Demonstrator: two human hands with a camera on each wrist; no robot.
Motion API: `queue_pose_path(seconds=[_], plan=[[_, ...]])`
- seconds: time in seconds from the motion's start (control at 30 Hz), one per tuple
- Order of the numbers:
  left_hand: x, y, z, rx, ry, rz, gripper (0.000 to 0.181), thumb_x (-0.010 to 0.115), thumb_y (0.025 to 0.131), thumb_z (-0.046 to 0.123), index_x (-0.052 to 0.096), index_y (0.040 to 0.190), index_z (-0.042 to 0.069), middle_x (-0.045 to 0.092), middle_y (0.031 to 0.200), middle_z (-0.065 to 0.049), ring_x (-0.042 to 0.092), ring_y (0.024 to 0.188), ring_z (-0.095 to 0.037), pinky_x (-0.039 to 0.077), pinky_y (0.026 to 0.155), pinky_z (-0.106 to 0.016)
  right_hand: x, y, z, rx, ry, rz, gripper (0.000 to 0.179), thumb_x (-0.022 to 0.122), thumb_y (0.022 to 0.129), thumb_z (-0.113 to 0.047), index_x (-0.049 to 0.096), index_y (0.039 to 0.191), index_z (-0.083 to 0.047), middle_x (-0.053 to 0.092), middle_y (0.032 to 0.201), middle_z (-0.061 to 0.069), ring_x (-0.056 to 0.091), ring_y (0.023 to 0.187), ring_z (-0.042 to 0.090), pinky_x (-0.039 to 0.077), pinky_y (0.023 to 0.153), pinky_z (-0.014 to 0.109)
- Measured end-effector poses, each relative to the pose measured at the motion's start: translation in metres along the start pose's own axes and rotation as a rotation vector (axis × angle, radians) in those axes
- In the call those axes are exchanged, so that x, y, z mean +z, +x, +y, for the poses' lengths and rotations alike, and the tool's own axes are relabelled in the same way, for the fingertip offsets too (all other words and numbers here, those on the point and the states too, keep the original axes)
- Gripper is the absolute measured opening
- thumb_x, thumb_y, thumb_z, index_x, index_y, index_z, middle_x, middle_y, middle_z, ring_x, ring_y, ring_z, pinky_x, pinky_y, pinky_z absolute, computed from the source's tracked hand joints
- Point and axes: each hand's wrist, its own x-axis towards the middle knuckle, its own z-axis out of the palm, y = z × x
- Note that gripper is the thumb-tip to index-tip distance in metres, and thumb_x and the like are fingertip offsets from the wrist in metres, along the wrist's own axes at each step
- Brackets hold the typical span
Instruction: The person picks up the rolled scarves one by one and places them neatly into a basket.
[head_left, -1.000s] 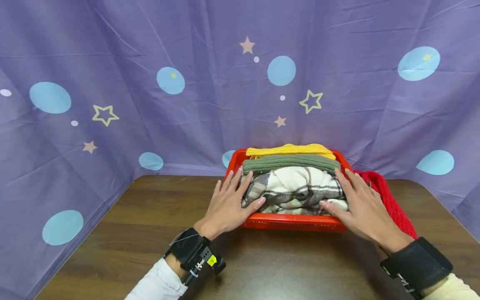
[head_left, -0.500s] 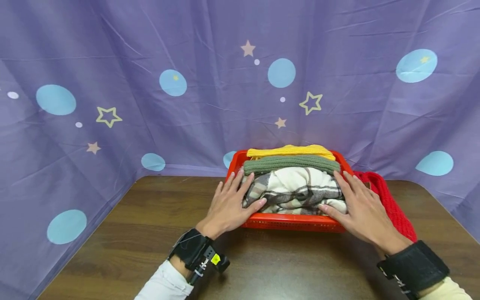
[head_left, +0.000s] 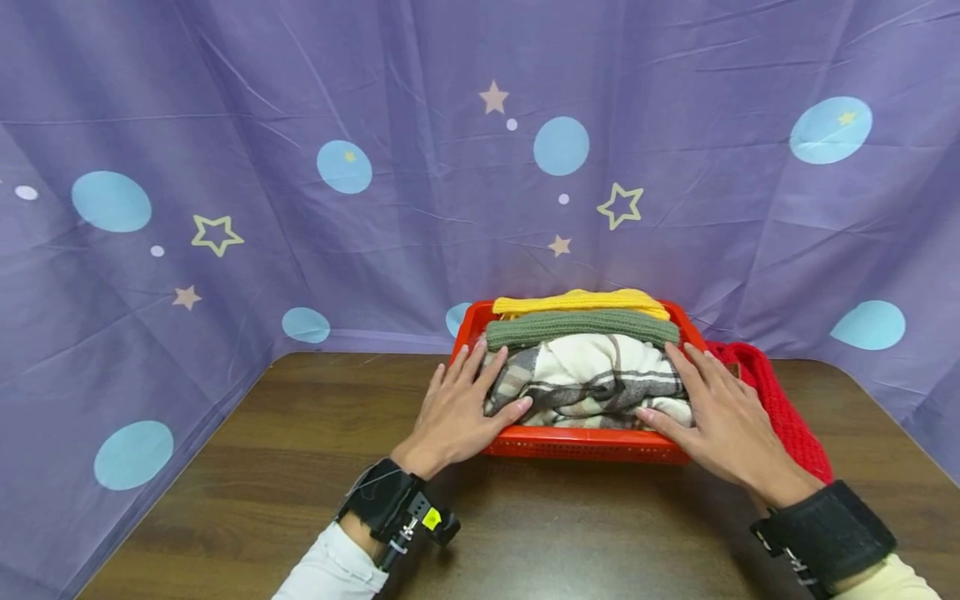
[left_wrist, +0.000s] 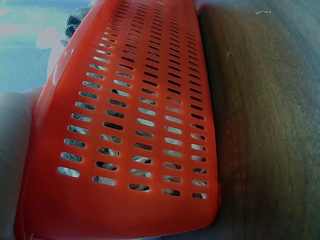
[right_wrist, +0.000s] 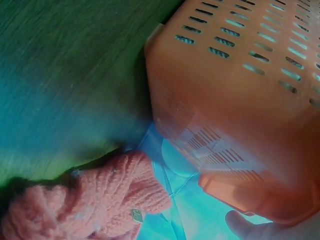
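Observation:
A red plastic basket [head_left: 585,444] with slotted walls stands on the table. In it lie a folded yellow knit [head_left: 581,302], a green ribbed knit [head_left: 583,325] and a bunched plaid cloth [head_left: 600,375] in white, grey and beige. My left hand [head_left: 453,417] rests over the basket's front left corner, fingers spread and nearly straight, thumb over the front rim beside the plaid cloth. Mirroring it, my right hand [head_left: 723,421] lies over the front right corner with extended fingers. Slotted basket wall [left_wrist: 145,110] fills much of the left wrist view.
A red knitted piece [head_left: 780,408] lies on the table just right of the basket, a small tag [right_wrist: 136,215] on it showing in the right wrist view. The brown wooden table [head_left: 337,450] meets a purple patterned curtain [head_left: 420,167] behind and at both sides.
The head view has shifted slightly. Both hands stay on the basket's corners, the right one's fingers a touch further left; basket and cloths look the same.

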Motion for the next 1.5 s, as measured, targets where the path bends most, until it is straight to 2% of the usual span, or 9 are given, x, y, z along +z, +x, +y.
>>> queue_pose_path(seconds=[1.5], plan=[[0.0005, 0.0004, 0.0001, 0.003, 0.007, -0.008, 0.082, 0.044, 0.096, 0.07, 0.027, 0.161, 0.024, 0.016, 0.169, -0.007, 0.016, 0.154, -0.034, 0.014, 0.119, -0.063, 0.0003, 0.0003, -0.0002, -0.015, -0.001, 0.008, 0.097, 0.069, 0.087, -0.06, 0.03, 0.159, -0.009, 0.034, 0.155, 0.028, 0.032, 0.14, 0.051, 0.027, 0.097, 0.078]])
